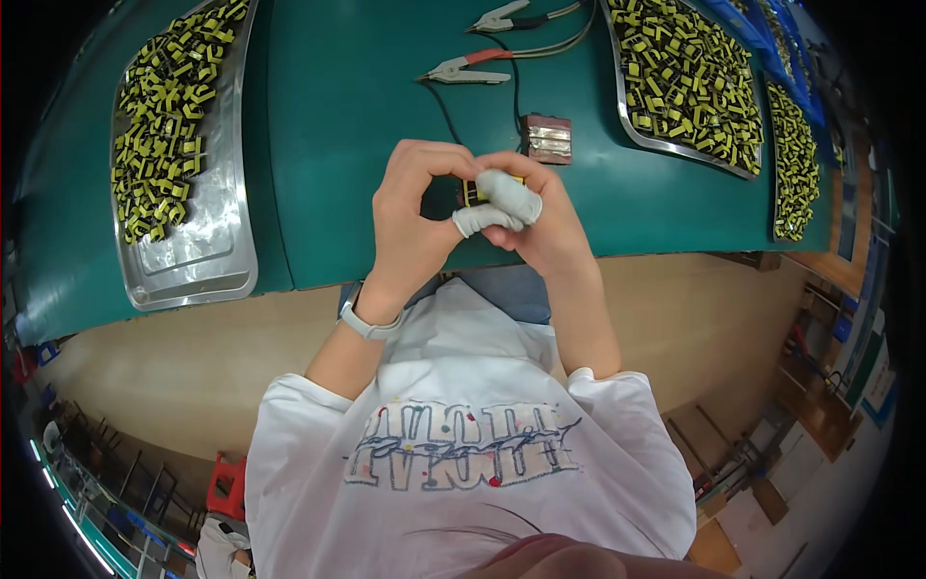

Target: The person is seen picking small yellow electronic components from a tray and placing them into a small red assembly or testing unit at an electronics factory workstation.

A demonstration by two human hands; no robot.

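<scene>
The left hand (410, 198) and right hand (555, 217) meet, curled nearly closed, above the green surface (338, 116), right of a metal tray (229, 212), near a brown block (548, 141); their fingertips grip a half-hidden yellow-and-black part (472, 194).

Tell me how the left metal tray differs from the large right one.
The left tray has bare metal along its right side and near end; the right tray is covered almost to its rim. The left tray nearly reaches the table's front edge; the right tray sits farther back. Both hold yellow-and-black parts.
</scene>
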